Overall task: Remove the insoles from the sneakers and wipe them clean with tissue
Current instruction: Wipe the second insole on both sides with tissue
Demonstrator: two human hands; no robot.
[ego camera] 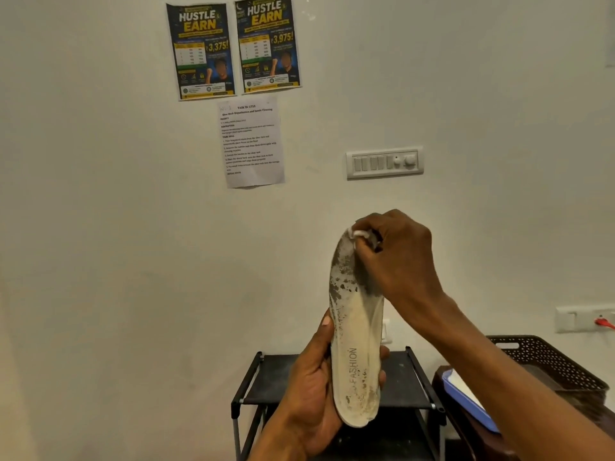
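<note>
HEAD CAMERA: A person is holding a sneaker insole (357, 331) upright before a pale wall, out of its shoe and raised above a black shoe rack (279, 380). The left hand (312, 387) is gripping the heel end, with the thumb lying along one edge and the fingers (382, 377) curling round the other, apparently to brace the insole against the rubbing. The right hand (399, 261) is pinching a small wad of white tissue (358, 233) in its bunched fingers and pressing it to the toe end, where the grey grime is lying thickest. The printed face is pointing toward the camera, and the dirt showing at toe and heel suggests the wiping is far from done. No sneakers are showing. At lower right, a brown perforated basket (549, 357) is sitting by the wall, its contents hidden from view. Beside it, a blue-rimmed tray (466, 402) is holding something white that cannot be identified.
</note>
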